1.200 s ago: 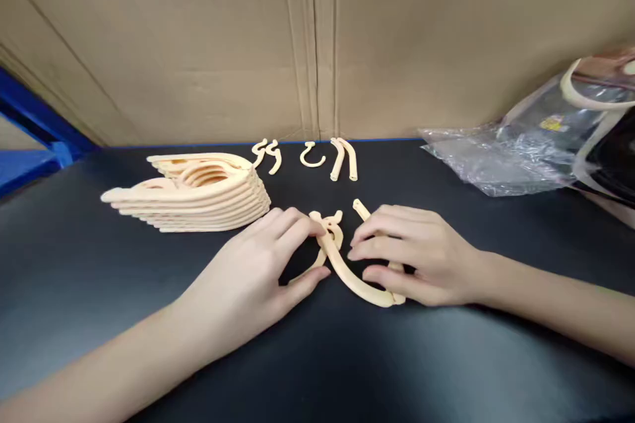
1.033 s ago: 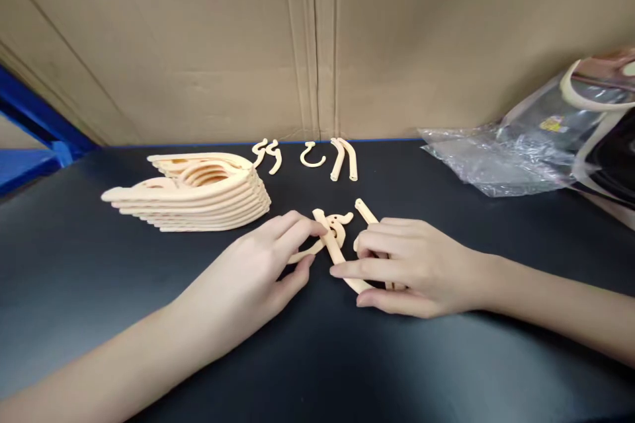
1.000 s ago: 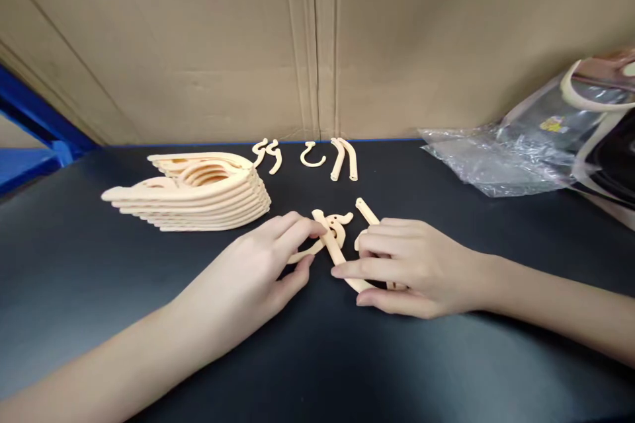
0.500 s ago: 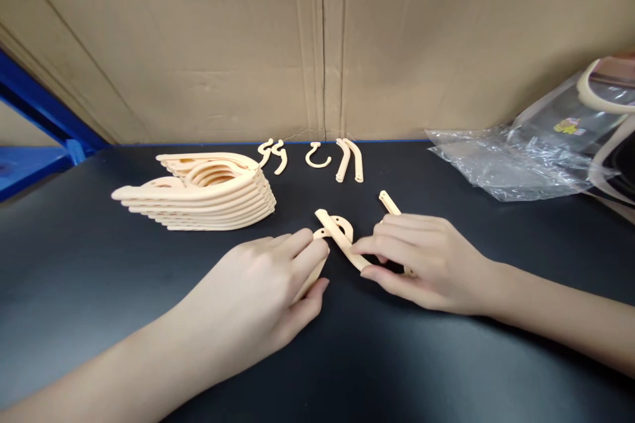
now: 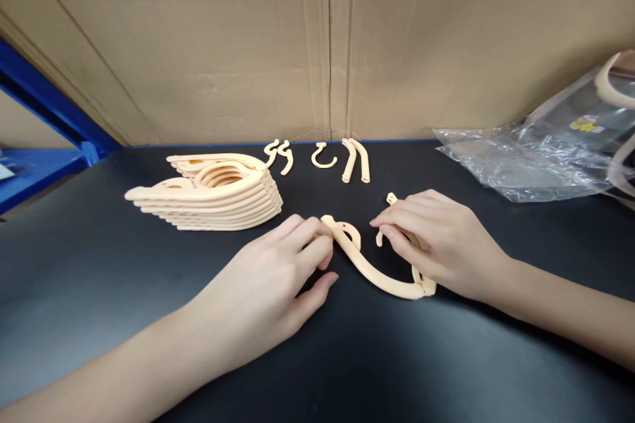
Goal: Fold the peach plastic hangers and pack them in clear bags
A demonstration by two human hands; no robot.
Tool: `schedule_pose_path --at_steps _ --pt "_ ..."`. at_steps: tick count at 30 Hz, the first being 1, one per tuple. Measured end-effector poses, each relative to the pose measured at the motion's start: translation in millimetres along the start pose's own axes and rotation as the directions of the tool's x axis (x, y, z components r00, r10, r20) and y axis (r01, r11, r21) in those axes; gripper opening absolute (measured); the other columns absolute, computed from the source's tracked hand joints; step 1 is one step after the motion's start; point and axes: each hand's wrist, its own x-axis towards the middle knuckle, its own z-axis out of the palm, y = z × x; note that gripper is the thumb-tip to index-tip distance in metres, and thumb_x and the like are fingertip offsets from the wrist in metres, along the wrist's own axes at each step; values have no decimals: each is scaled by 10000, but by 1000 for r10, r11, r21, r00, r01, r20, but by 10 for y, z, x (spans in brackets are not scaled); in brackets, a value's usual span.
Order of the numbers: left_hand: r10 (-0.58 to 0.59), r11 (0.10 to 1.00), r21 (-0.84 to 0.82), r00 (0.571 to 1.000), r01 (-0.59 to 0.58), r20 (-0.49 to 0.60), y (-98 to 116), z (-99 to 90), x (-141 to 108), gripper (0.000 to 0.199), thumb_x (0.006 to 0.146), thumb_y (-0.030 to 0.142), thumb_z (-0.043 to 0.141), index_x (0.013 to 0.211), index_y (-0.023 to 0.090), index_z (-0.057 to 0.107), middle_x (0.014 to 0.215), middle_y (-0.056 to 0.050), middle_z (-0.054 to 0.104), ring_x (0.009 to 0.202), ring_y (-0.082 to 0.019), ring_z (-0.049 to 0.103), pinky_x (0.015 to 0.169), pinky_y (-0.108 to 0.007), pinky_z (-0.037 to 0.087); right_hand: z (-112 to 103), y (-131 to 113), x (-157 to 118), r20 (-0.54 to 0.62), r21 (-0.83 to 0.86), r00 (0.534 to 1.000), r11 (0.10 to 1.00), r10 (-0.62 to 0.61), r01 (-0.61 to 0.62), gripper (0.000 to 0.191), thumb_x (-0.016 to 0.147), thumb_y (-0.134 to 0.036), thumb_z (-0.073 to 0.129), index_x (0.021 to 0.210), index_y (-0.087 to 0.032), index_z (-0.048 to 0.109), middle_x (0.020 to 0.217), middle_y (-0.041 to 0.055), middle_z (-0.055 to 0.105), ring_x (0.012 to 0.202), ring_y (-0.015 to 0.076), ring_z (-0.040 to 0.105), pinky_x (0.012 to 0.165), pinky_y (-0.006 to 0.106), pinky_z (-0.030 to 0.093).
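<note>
A beige plastic folding clothes hanger (image 5: 374,271) lies on the black tabletop between my hands, its long curved arm slanting down to a joint at the lower right. My left hand (image 5: 292,264) is beside that arm's upper end, its fingers bent and its thumb apart, with dark table showing in the gap. Its fingertips seem to touch the arm's end. My right hand (image 5: 441,234) is closed over the hanger's other arm, covering much of it. A short curved tip pokes out under the right thumb.
At the left is a stack of folded beige hangers (image 5: 213,195). Along the back lie two small hooked pieces (image 5: 285,157), a hook (image 5: 323,157) and two curved bars (image 5: 358,162). Crumpled clear plastic bags (image 5: 520,162) sit at the right, before a cardboard wall (image 5: 223,46).
The left fingers no longer show a beige piece between them and the thumb. My right hand has shifted right and slightly up, uncovering the long arm and its joint.
</note>
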Motion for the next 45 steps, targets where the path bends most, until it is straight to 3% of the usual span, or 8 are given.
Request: schedule_pose_path --at_steps 9,16,20,28,33,39,42,45 --pt "-46 995 -91 998 50 48 -8 -25 -2 232 946 116 401 1081 188 575 1119 -49 596 914 -163 633 769 -283 512 -3 0 18 143 168 983 982 -114 90 316 916 -81 447 1176 -155 611 971 61 679 871 177 602 779 345 439" --pt "-29 996 -86 999 32 31 2 -49 9 278 866 70 405 1046 210 564 1220 -48 582 707 -104 619 564 -214 461 -80 -27 28 267 62 952 988 -150 138 417 902 -71 439 1223 -243 642 970 50 624 805 176 555 706 330 432" --pt "-14 996 -85 999 17 45 29 -60 -17 328 819 46 409 1065 217 542 1217 -36 565 607 -83 554 545 -216 441 -84 -28 2 254 64 965 997 -58 43 297 967 -173 458 1180 -236 656 952 35 632 729 138 573 632 268 433" --pt "69 996 -60 984 -59 165 97 -132 -39 339 699 21 402 957 201 530 839 11 519 508 -121 432 490 -268 350 -2 9 -13 103 3 963 969 247 -249 165 917 -340 618 1032 -244 687 671 -73 577 468 65 451 453 207 325" --pt "166 974 -190 959 -124 228 151 -182 -25 342 677 -4 437 915 212 557 714 43 522 540 -128 461 512 -263 364 14 13 -25 53 2 958 959 284 -284 150 904 -323 630 1021 -255 695 570 -93 565 427 65 450 454 201 332" --pt "279 865 -489 914 -107 294 258 -232 -78 406 750 -52 461 1005 251 551 830 61 661 685 -90 612 654 -166 470 -20 -11 -31 -18 159 993 981 115 -111 194 975 -233 502 1043 -205 682 791 -23 725 528 65 565 532 195 427" --pt "228 882 -446 965 -150 126 247 -185 -79 341 829 -13 425 1022 236 555 857 27 660 716 -107 605 663 -190 477 -76 -86 -39 -68 85 995 993 -77 82 193 955 -162 491 1011 -186 674 899 17 730 708 107 633 634 232 474" --pt "97 977 -179 991 -112 -92 158 -123 -40 245 913 59 414 1029 191 584 919 -28 642 804 -160 574 694 -268 472 -136 -251 -65 -82 -22 940 943 -332 332 206 932 -160 486 979 -169 687 832 40 707 706 152 597 609 294 441"
